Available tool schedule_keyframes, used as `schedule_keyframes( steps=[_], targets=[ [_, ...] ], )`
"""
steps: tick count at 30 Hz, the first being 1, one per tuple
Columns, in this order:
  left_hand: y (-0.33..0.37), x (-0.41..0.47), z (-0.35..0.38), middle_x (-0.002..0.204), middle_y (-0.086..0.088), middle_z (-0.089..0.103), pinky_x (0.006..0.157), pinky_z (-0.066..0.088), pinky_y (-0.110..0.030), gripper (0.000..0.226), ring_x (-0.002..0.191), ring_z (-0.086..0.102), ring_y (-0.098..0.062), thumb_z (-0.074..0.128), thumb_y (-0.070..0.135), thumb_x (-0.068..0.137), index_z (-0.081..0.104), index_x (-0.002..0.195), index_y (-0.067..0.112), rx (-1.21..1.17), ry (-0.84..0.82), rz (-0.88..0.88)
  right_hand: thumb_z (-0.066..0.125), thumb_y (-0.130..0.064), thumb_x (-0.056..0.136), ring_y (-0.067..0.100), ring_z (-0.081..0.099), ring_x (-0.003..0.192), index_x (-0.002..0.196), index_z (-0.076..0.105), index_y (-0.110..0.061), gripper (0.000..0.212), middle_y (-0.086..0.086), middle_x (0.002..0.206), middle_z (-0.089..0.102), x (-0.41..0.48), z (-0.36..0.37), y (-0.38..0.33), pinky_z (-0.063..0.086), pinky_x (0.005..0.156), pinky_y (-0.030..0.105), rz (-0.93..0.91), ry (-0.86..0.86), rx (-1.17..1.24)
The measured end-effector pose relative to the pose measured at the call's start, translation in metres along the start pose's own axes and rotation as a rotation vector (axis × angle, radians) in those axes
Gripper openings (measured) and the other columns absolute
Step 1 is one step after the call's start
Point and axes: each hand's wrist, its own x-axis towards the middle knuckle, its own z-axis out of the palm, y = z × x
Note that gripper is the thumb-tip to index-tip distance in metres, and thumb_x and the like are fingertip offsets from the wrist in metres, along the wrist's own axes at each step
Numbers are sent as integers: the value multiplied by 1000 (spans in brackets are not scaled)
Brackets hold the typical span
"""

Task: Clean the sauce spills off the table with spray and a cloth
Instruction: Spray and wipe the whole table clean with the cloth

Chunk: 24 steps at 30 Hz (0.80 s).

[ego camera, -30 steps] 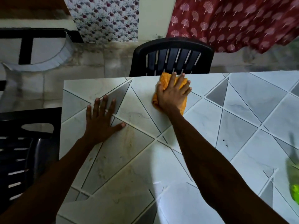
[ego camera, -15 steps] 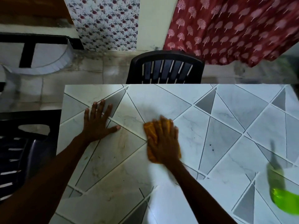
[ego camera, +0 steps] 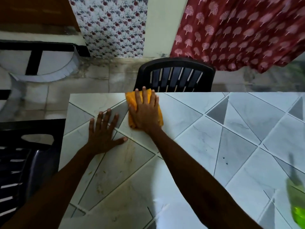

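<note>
At the far edge of the table (ego camera: 247, 129), toward twelve o'clock from me, my right hand (ego camera: 145, 111) lies flat with fingers spread on the orange cloth (ego camera: 132, 103), pressing it down rather than gripping it. My left hand (ego camera: 103, 133) is empty, palm down on the tiles at about ten o'clock, bracing me. The cloth is folded into an oblong; its long axis runs from twelve to six o'clock, its far end touching the table edge. Faint brownish sauce smears (ego camera: 130, 154) remain nearer me, at about eleven o'clock, beside my left thumb. In my judgement the stroke should be drawn back over those marks with even palm pressure, overlapping passes, the cloth kept folded. The green spray bottle (ego camera: 297, 204) stands at four o'clock, blurred.
</note>
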Motion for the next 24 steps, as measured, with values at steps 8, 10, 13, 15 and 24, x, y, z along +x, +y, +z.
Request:
schedule_keyframes(
  steps=[8, 10, 13, 15, 24],
  targets=[
    [11, 4, -9, 161, 8, -24, 118, -7, -51, 112, 147, -23, -17, 17, 99, 61, -6, 154, 41, -20, -45, -15, 36, -61, 97, 38, 10, 155, 162, 17, -30, 74, 1, 171, 13, -197, -2, 125, 16, 123, 58, 279, 44, -41],
    [13, 2, -8, 160, 9, -27, 117, -8, -50, 112, 146, -24, -16, 18, 99, 61, -9, 154, 42, -14, -70, -30, 31, -62, 96, 39, 11, 155, 162, 14, -31, 75, 1, 171, 12, -223, -14, 152, 18, 122, 59, 396, -4, -25],
    [14, -2, -4, 164, 5, -16, 116, 3, -57, 110, 149, -17, -19, 17, 98, 65, -2, 155, 39, -16, -23, -25, 23, -63, 96, 43, 12, 153, 162, 10, -32, 74, 1, 171, 10, -202, -25, 171, 15, 122, 60, 499, -32, -31],
    [14, -2, -5, 165, 1, -8, 115, 7, -59, 109, 150, -13, -21, 19, 96, 68, 5, 157, 35, -12, -6, -1, 17, -65, 95, 47, 12, 152, 162, 10, -29, 77, 7, 171, 9, -156, -32, 175, 11, 122, 62, 618, 5, 11],
    [11, 5, 6, 166, -3, 1, 116, -2, -44, 108, 151, 2, -29, 19, 95, 69, 11, 157, 33, 14, 26, 4, 21, -59, 102, 49, 0, 153, 163, 3, -22, 74, 12, 171, 0, 31, -27, 79, 3, 124, 61, 472, 18, 50]
  ],
)
